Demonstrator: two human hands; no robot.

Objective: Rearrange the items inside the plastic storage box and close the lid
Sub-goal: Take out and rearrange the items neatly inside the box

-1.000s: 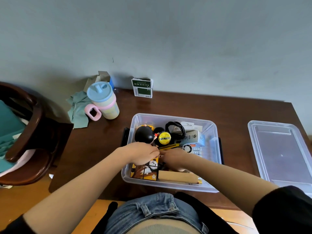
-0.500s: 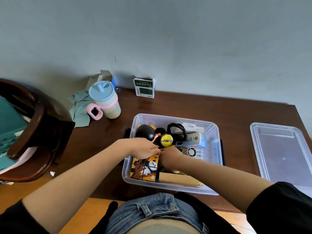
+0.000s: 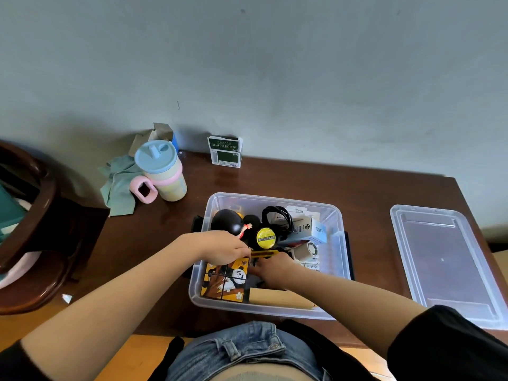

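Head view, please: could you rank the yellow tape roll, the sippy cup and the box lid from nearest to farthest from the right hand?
From the right hand:
1. Yellow tape roll, just beyond it inside the box.
2. Box lid, on the table's right side.
3. Sippy cup, far left, near the wall.

The right hand (image 3: 270,266) hides its own fingertips inside the box (image 3: 336,215); the lid (image 3: 445,259) runs off frame.

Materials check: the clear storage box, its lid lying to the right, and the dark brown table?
Clear storage box: translucent plastic, slightly frosted; contents show through the walls. Clear lid: apparently the same plastic, with the table tinting through. Dark brown table: looks like glossy varnished wood, reflections visible; could be veneer.
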